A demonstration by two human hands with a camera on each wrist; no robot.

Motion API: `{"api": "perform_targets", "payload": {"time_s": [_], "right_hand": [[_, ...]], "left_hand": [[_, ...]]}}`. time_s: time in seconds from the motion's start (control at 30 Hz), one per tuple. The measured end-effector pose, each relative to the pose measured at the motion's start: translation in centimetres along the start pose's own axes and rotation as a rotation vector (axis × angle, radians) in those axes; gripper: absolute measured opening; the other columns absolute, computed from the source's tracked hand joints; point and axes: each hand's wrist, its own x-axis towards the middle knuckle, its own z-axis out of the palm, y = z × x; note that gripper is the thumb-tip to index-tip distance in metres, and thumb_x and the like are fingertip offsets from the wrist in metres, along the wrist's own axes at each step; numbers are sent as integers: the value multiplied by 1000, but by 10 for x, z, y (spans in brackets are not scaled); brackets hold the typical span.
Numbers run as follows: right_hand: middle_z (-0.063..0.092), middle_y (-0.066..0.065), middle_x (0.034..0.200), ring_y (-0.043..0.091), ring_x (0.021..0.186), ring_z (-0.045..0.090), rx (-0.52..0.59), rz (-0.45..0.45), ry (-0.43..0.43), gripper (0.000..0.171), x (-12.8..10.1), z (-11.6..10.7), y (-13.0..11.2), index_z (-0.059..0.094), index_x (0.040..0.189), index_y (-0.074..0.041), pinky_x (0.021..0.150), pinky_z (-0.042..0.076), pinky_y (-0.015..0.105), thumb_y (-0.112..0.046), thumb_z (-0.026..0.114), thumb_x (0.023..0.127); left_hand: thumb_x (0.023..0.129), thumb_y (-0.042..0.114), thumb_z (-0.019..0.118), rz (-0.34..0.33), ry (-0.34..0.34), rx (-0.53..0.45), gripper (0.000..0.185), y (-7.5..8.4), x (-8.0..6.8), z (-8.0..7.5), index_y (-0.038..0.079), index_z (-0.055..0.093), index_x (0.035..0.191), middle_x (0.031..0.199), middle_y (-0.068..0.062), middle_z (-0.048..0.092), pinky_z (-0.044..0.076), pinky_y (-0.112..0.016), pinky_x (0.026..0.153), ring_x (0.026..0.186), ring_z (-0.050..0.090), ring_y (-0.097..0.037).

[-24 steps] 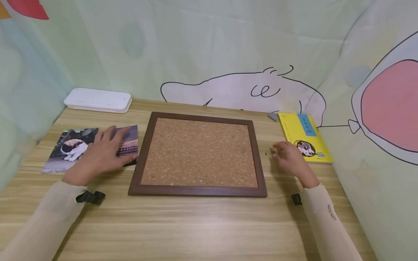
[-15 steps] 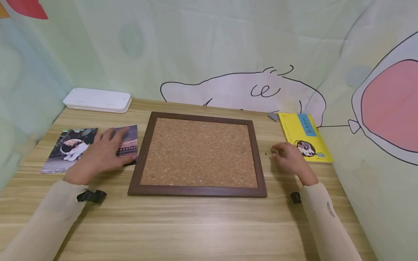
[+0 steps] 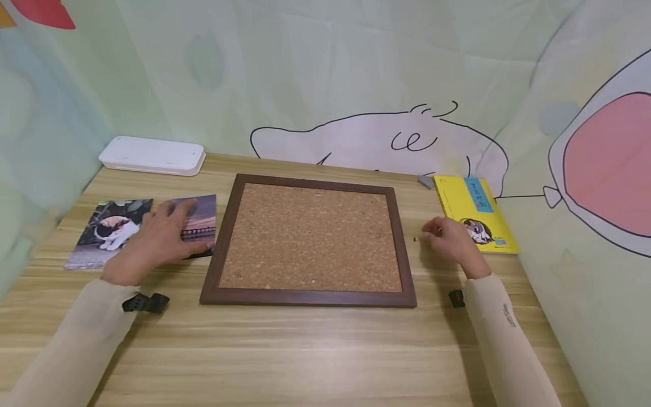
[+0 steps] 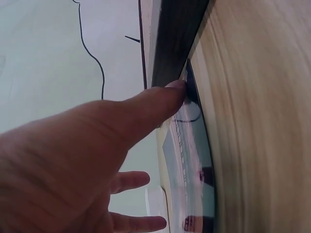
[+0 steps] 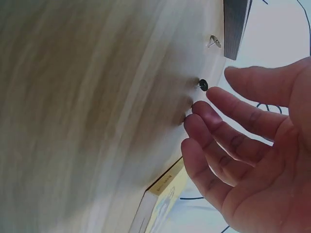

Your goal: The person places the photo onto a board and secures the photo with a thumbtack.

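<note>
My left hand [image 3: 157, 240] lies spread over a sunset photo [image 3: 200, 212], partly hiding it. In the left wrist view its thumb tip touches the photo's corner beside the frame of the cork board [image 3: 310, 237]. Left of that hand is a cat photo [image 3: 114, 229], overlapped by the wrist in the head view. To the right of the board, my right hand [image 3: 448, 240] is low over the table with loosely bent fingers. Its index fingertip is right at a dark thumbtack [image 5: 203, 85], the thumb held apart. A second thumbtack [image 5: 214, 41] lies nearer the frame.
A yellow book [image 3: 470, 203] lies right of the right hand, a small grey block [image 3: 426, 182] at its far corner. The white case [image 3: 152, 155] stands at the back left. Printed fabric walls [image 3: 325, 68] border the wooden table [image 3: 305, 356] behind and at the sides.
My right hand has shifted slightly away from me and to the left, its fingers now closer to the thumbtacks. The left hand has barely moved on the photo.
</note>
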Motion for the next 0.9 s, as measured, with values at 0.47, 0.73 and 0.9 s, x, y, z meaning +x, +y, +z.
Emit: {"api": "perform_targets", "payload": {"time_s": [0.47, 0.73, 0.9], "right_hand": [[68, 20, 108, 32, 96, 59, 3, 6, 66, 19, 6, 6, 1, 69, 111, 2, 88, 48, 49, -9, 61, 96], [70, 18, 101, 30, 91, 60, 16, -3, 104, 16, 8, 8, 2, 72, 105, 1, 83, 49, 46, -5, 64, 93], [71, 18, 101, 30, 89, 58, 20, 10, 99, 16, 8, 7, 1, 73, 103, 1, 80, 48, 44, -2, 62, 92]], "left_hand": [[78, 53, 80, -37, 76, -45, 109, -4, 0, 1, -2, 23, 153, 142, -52, 15, 26, -79, 91, 127, 16, -71], [78, 53, 81, -57, 67, -39, 110, -6, 1, 1, -2, 22, 153, 140, -53, 15, 28, -79, 89, 125, 16, -71], [78, 56, 79, -55, 68, -45, 110, -7, 1, -1, -1, 21, 152, 139, -54, 14, 26, -80, 88, 125, 15, -73]]}}
